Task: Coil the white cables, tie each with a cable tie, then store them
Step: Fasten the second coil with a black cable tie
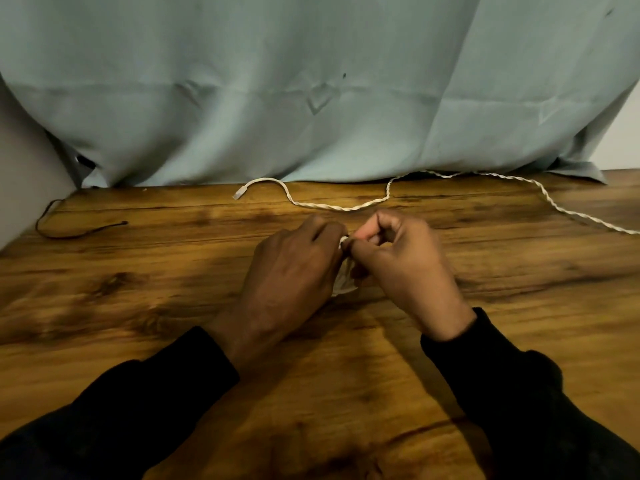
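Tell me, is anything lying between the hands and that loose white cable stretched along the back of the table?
Nothing visible does. The loose white cable lies just beyond the left hand and right hand, with only bare wooden table between. Both hands are busy pinching a small white bundle.

White braided cable (346, 206) snaking loose across table's far edge, connector end at left

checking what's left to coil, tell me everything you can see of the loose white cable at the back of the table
The loose white cable looks twisted or braided, thin and uncoiled. One end carries a small pale connector near the curtain, left of centre. From there it snakes right across the wooden table, loops up against the curtain's hem, then runs down off the right edge of view. Neither hand touches it.
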